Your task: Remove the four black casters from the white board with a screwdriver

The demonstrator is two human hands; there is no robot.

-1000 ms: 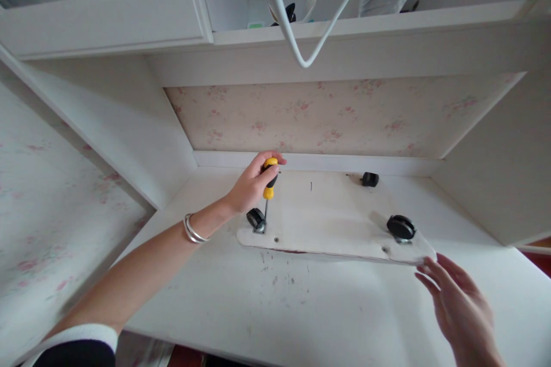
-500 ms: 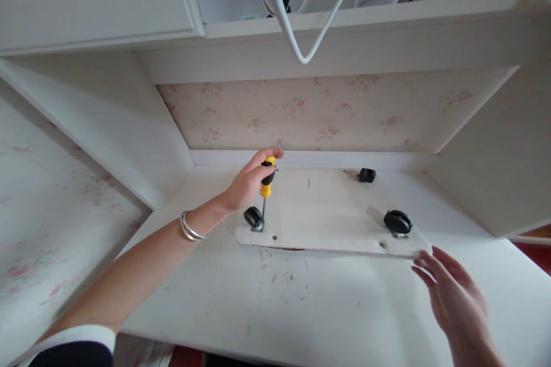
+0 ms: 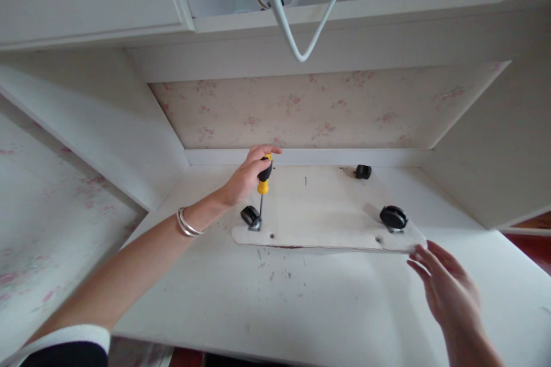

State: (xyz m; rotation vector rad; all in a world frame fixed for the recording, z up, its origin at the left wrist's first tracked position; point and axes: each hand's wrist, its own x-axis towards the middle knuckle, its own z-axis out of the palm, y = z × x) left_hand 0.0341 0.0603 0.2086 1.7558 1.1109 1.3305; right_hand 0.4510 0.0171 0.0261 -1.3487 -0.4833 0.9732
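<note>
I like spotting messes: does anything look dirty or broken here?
Yes: dark marks stand out on the white tabletop in front of the board. The board's front edge has a brownish strip, perhaps chipped.

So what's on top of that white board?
Three casters and small screw-like dots. A screwdriver in the left hand reaches the leftmost caster; that hand covers the board's far-left corner, hiding anything there.

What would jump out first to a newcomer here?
Likely the yellow-and-black screwdriver, held near upright in the left hand, its shaft reaching down to a black caster at the left end of a pale board. Two more casters stand toward the board's right end. Near the picture's top, a white V-shaped rod or cord dips into view.
</note>
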